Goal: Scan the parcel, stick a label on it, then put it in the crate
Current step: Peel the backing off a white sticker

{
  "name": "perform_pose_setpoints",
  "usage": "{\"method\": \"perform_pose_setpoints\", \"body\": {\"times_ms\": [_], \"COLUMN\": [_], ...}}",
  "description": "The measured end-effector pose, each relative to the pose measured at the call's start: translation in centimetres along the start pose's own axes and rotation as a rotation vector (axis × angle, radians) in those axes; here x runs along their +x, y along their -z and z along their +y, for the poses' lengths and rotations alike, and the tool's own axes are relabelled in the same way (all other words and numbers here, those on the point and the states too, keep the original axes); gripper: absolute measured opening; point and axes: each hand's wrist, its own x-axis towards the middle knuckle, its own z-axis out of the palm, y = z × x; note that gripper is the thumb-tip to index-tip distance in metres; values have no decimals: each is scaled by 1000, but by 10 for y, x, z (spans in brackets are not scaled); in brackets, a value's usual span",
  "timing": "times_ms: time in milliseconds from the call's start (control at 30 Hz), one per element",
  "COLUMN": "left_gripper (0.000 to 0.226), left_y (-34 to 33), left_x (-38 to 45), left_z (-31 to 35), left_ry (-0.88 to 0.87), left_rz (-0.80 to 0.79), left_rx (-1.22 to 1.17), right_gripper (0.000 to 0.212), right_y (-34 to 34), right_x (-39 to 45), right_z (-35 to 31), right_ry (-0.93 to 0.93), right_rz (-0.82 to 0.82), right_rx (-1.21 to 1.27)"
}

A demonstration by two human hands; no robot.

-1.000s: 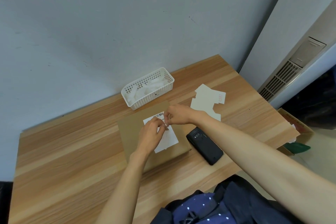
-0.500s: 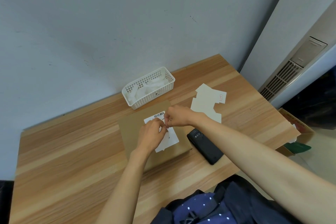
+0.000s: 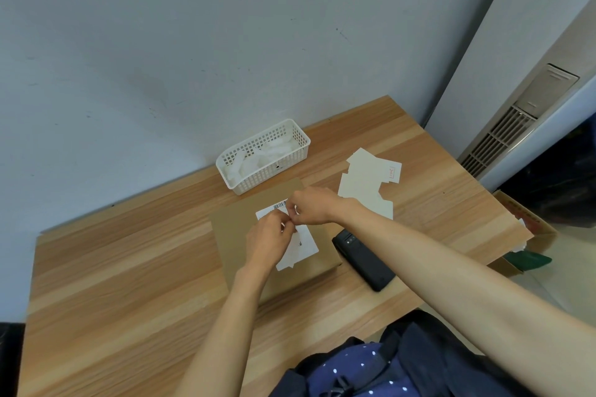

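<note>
A flat brown cardboard parcel (image 3: 238, 229) lies on the wooden table (image 3: 129, 267), with a white barcode label (image 3: 303, 250) on its top. My left hand (image 3: 267, 240) and my right hand (image 3: 311, 205) meet above the label, fingertips pinched together on a small white piece of it; what exactly they pinch is hidden by the fingers. A black handheld scanner (image 3: 364, 259) lies on the table just right of the parcel. A cardboard crate (image 3: 529, 235) stands on the floor past the table's right edge.
A white mesh basket (image 3: 263, 159) with white paper scraps sits behind the parcel by the wall. Off-white backing sheets (image 3: 367, 184) lie to the right of it. A vented unit (image 3: 516, 126) stands at the right wall.
Both hands have stayed pinched together over the label, with only slight finger motion. The parcel and scanner have not moved.
</note>
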Motion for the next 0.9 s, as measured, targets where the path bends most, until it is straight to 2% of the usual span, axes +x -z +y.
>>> {"method": "perform_pose_setpoints", "body": {"times_ms": [267,467,700,900], "left_gripper": [28,28,21,10], "left_y": [1,-1,2,6], "left_x": [-6,-7,-8,-10], "left_z": [-4,-10,-12,-9], "left_ry": [-33,-42,-22,-20], "left_rz": [-31,-18,-48,11], "left_rx": [-215,-290,-251,-272], "right_gripper": [16,16,13,13], "right_y": [6,6,9,8], "right_x": [-5,-3,-3,-2], "right_z": [1,3,2,2], "right_ry": [23,16,21,28], "right_rz": [-47,-31,-34,-27], "right_rx": [87,129,132,123]}}
